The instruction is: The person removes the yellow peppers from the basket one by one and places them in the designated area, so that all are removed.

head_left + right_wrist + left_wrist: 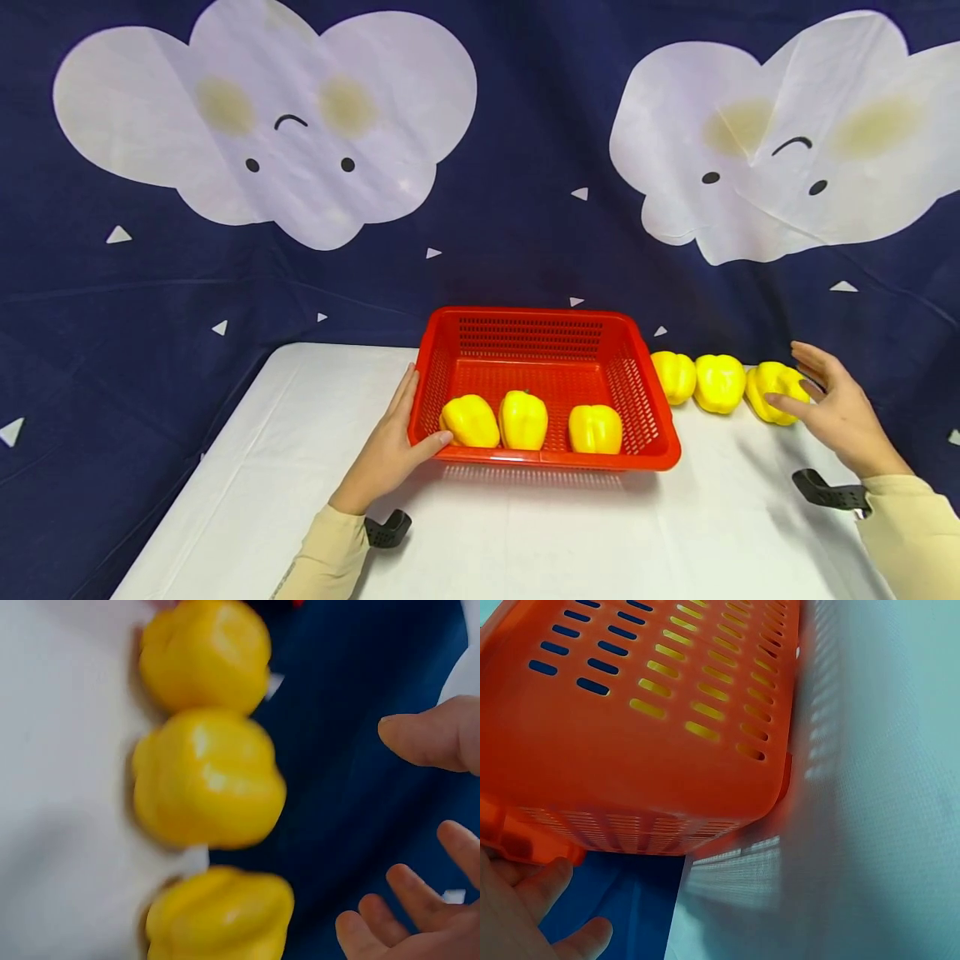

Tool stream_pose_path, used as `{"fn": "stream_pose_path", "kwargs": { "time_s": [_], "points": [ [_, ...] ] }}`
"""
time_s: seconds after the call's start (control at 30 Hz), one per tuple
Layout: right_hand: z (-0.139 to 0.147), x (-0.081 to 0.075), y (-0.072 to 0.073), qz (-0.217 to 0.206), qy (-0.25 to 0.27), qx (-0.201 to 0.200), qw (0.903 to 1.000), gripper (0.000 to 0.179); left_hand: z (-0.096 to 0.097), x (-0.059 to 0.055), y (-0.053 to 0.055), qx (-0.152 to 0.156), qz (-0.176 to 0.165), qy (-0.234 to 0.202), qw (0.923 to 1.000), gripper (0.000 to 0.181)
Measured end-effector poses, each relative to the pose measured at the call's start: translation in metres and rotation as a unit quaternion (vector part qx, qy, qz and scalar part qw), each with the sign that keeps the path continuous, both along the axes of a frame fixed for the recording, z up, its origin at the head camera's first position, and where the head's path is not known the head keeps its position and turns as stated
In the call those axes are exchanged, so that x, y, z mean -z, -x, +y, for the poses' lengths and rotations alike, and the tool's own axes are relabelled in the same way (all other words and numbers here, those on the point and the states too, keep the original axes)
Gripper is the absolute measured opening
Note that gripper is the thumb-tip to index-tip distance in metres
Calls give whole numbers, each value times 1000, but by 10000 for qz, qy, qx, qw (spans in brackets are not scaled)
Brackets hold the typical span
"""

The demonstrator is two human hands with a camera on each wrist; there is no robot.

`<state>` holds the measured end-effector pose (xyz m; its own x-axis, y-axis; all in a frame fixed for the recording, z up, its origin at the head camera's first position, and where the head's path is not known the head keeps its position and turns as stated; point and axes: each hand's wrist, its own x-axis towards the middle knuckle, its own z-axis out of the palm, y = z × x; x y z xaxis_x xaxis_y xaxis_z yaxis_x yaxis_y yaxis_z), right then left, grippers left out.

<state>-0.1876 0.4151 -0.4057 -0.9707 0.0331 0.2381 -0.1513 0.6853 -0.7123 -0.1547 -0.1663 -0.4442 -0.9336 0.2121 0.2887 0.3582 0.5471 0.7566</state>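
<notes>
A red plastic basket (525, 458) with slotted walls sits on the table, three yellow bell peppers (523, 421) lying along its front side. My left hand (386, 458) holds the basket by its left front corner, thumb over the rim and fingers along the outer left wall. In the left wrist view, fingertips (555, 877) show at the edge of the rim. Three more yellow bell peppers (720, 384) stand in a row to the right of the basket. Beside the rightmost pepper (768, 400) is my right hand (843, 412), thumb and fingers spread, nothing held.
White cloth covers the table (525, 533). Behind its far edge hangs a dark blue curtain (525, 208) printed with clouds and small white triangles. The row of peppers lies along that far edge, close to the curtain. Each wrist carries a black strap mount (828, 492).
</notes>
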Motion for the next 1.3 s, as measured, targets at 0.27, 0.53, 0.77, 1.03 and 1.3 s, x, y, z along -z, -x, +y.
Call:
{"fn": "stream_pose_path", "kwargs": {
  "time_s": [0.27,0.53,0.77,1.03,1.3],
  "points": [
    [-38,-15,-9,136,371,-97,9992,84,0,2,1,8,25,12,10000,99],
    [-84,-23,-13,349,900,-369,9946,76,0,4,2,10,82,52,10000,98],
    [-127,-36,-21,451,937,-803,9913,74,0,4,2,35,102,8,9999,98],
    [-170,-48,-19,105,991,-1243,9872,75,0,4,3,12,76,40,10000,98],
    [-209,-53,-9,1,1197,-1864,9752,70,0,4,3,-13,66,43,10000,98]
  ]
}}
